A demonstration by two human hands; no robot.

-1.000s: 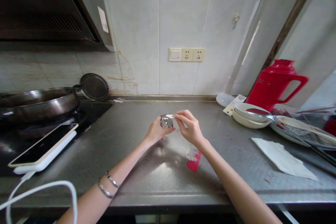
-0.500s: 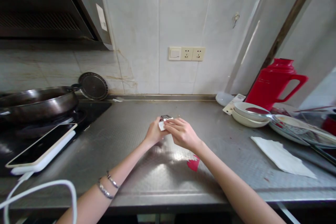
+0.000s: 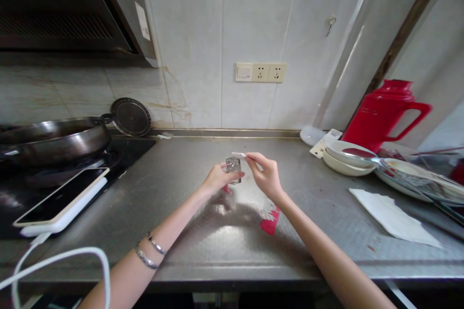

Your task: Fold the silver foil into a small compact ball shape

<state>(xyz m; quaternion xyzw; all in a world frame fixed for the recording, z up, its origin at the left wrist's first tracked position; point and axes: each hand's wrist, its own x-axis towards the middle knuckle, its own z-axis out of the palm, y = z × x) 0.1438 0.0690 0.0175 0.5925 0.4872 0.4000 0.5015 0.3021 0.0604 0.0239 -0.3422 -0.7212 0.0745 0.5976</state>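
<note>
Right hand (image 3: 267, 178) has drawn back, fingers (image 3: 255, 156) pinching a white strip (image 3: 238, 155), while left hand (image 3: 216, 178) grips a small glassy object (image 3: 232, 166).

the single view looks from the person's head, forward and down across the counter (image 3: 188, 154) to the wall (image 3: 195, 24). it is close: both forearms (image 3: 183, 218) cross its bottom edge, left hand (image 3: 215, 178) and right hand (image 3: 267, 176) mid-frame.

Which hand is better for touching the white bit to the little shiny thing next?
Probably the right hand: its fingertips pinch the white bit, close to the little shiny thing. The left hand is busy holding that shiny thing.
</note>
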